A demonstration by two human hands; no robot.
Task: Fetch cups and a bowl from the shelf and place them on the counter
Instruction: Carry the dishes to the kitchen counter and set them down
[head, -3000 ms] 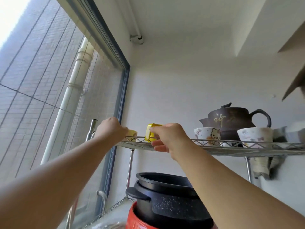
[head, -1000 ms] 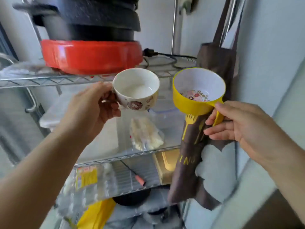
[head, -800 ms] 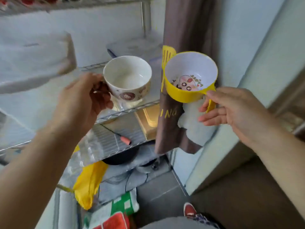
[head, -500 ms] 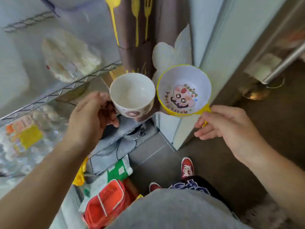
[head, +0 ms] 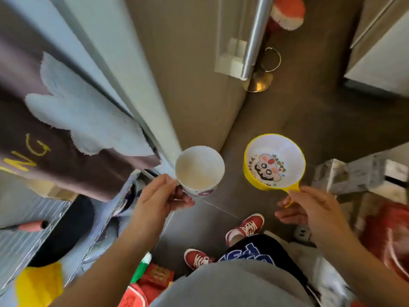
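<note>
My left hand (head: 158,197) grips the handle of a white cup (head: 199,170) with a small printed figure on its side. The cup is upright and empty, held out in front of me. My right hand (head: 309,209) pinches the handle of a yellow cup (head: 274,161) whose white inside carries a cartoon face. It tilts a little toward me. The two cups are apart, both over the brown floor. No counter or bowl shows in this view.
A wire shelf (head: 24,238) with a hanging brown apron (head: 55,156) stands at the left. A white wall corner (head: 124,69) juts ahead. A metal pole (head: 254,38) on a brass base rises ahead. A grey stone-like block (head: 354,173) sits at the right. My red shoes (head: 245,226) stand below.
Both cups have come off the top shelf and down. My view has swung from the shelf to the floor and turned right; the cups have moved apart.
</note>
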